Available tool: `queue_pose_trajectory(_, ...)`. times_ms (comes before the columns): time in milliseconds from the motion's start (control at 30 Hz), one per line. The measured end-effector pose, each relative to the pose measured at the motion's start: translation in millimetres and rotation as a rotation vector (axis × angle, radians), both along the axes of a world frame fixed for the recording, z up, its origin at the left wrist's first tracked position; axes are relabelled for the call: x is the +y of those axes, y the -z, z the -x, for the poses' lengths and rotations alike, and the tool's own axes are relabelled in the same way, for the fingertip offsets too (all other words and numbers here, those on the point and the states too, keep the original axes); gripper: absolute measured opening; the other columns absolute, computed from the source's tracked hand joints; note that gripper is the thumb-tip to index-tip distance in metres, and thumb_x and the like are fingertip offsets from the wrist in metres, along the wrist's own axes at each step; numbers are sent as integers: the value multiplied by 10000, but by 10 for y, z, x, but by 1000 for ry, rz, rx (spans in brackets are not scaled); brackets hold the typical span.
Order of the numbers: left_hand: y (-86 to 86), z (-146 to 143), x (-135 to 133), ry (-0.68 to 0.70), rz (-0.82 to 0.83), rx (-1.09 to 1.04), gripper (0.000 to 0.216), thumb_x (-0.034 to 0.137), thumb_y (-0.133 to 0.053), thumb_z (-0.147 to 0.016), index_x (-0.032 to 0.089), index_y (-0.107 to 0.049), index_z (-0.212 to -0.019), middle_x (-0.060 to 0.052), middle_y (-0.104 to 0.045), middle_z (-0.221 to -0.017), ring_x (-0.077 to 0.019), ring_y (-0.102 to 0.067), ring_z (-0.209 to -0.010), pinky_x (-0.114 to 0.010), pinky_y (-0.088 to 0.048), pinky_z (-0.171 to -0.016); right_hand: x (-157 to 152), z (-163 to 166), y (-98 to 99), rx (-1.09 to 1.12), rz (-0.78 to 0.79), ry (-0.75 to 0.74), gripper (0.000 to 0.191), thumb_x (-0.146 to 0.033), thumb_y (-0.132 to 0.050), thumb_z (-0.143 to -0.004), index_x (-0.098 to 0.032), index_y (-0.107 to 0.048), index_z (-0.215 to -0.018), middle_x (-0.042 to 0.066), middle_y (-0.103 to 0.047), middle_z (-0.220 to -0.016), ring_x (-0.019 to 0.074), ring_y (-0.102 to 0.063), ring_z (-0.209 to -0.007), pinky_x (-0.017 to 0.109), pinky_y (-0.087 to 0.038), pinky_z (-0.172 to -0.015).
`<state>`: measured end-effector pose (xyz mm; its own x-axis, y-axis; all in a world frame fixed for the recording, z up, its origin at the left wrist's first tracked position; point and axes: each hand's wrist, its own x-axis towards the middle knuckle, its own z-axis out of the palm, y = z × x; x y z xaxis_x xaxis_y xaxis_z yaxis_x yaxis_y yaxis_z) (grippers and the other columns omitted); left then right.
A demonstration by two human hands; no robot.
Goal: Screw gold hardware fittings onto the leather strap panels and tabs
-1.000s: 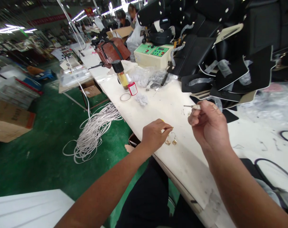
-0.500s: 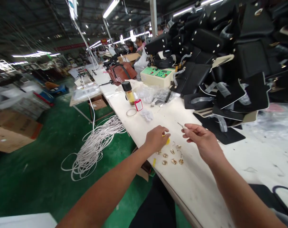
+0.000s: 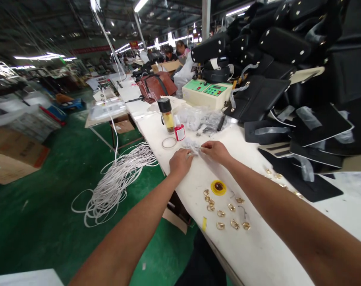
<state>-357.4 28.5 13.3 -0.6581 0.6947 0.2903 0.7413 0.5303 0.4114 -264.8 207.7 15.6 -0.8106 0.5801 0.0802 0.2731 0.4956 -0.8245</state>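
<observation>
My left hand (image 3: pixel 180 163) is closed at the near edge of a small crumpled piece of clear plastic (image 3: pixel 194 146), its fingertips on it. From the other side my right hand (image 3: pixel 216 151) pinches a thin pointed metal tool (image 3: pixel 198 148), whose tip lies against the plastic; the handle is hidden in the fingers. Nearer me on the white table lies a yellow tape roll (image 3: pixel 218 188). Around it are several gold metal rings or buckles (image 3: pixel 221 213) and thin bent wire pieces (image 3: pixel 242 210). A red-labelled small bottle (image 3: pixel 179 132) stands just beyond my hands.
A black-capped jar (image 3: pixel 168 121) with yellow liquid and a ring (image 3: pixel 168 143) sit at the table's left edge. A cream control box (image 3: pixel 208 95) stands behind. Black bag parts (image 3: pixel 254 99) pile up on the right. White cord (image 3: pixel 117 184) lies coiled on the green floor.
Both hands have moved forward to the crumpled plastic, the right one also leftward with the pointed tool. My left hand has left the yellow tape roll, now uncovered.
</observation>
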Motion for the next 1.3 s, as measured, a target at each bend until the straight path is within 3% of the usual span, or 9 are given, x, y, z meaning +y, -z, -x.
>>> queue_pose_trajectory(267, 85, 166, 290, 72, 47, 31, 226, 334, -593, -1023, 258, -790, -1104, -46, -737, -1150, -224, -627, -1131, -319, -479, -964, -25, 78, 166, -128, -217, -34, 167, -268, -715, -842, -206, -833, -944, 67, -795, -964, 208, -690, -885, 285, -466, -788)
queue_pose_trajectory(400, 70, 228, 398, 64, 89, 17, 203, 328, -617, -1003, 278, -805, -1060, -38, -726, -1155, -220, -636, -1102, -318, -488, -886, -8, 97, 155, -167, -238, -76, 170, -294, -702, -865, -231, -839, -943, 26, -788, -865, 178, -678, -800, 262, -462, -727)
queue_pose_trajectory(500, 58, 280, 434, 31, 127, -4, 193, 351, -640, -982, 289, -811, -1046, -36, -730, -1125, -224, -656, -1059, -320, -487, -810, 5, 83, 150, -178, -241, -73, 171, -281, -713, -843, -252, -838, -956, 19, -793, -904, 181, -679, -817, 262, -465, -722)
queue_pose_trajectory(700, 58, 327, 460, 4, 153, -41, 173, 386, -670, -953, 313, -819, -1003, -17, -747, -1094, -221, -673, -1002, -314, -475, -759, 137, -262, 133, -173, -236, -55, 107, -241, -745, -807, -237, -828, -874, 21, -789, -901, 185, -685, -818, 271, -481, -734)
queue_pose_trajectory(800, 68, 291, 440, 5, 113, -34, 163, 355, -668, -954, 298, -816, -991, -18, -753, -1079, -223, -667, -1028, -319, -479, -796, 196, -400, 94, -143, -230, 1, 187, -313, -692, -901, -215, -815, -1004, 24, -795, -930, 163, -690, -790, 260, -502, -727)
queue_pose_trajectory(933, 79, 230, 381, 6, 54, -12, 164, 346, -648, -971, 297, -803, -994, -14, -755, -1077, -218, -660, -1070, -317, -477, -861, 151, -259, 46, -95, -283, 79, 273, -367, -645, -952, -224, -784, -1138, 46, -783, -1085, 184, -696, -921, 283, -509, -784)
queue_pose_trajectory(1133, 133, 215, 370, -82, 11, -39, 113, 331, -675, -937, 256, -680, -1021, -1, -751, -984, -202, -684, -924, -306, -467, -780, -10, 26, 111, -131, -384, -13, 175, -338, -690, -906, -265, -820, -998, 60, -769, -1059, 259, -646, -1057, 352, -492, -882)
queue_pose_trajectory(1200, 173, 239, 399, -128, -23, -44, 126, 307, -667, -924, 252, -627, -1030, 0, -730, -956, -207, -673, -895, -311, -453, -766, 2, 5, 119, -142, -408, -34, 237, -342, -700, -902, -261, -811, -1095, 86, -749, -1157, 288, -619, -1146, 381, -487, -950)
queue_pose_trajectory(1300, 217, 295, 439, -184, -151, -71, 143, 260, -683, -879, 247, -580, -977, 15, -685, -914, -196, -646, -858, -303, -446, -760, 106, -193, -13, -142, -417, 1, 501, -378, -737, -892, -221, -693, -1366, 122, -694, -1311, 287, -624, -1183, 395, -494, -1009)
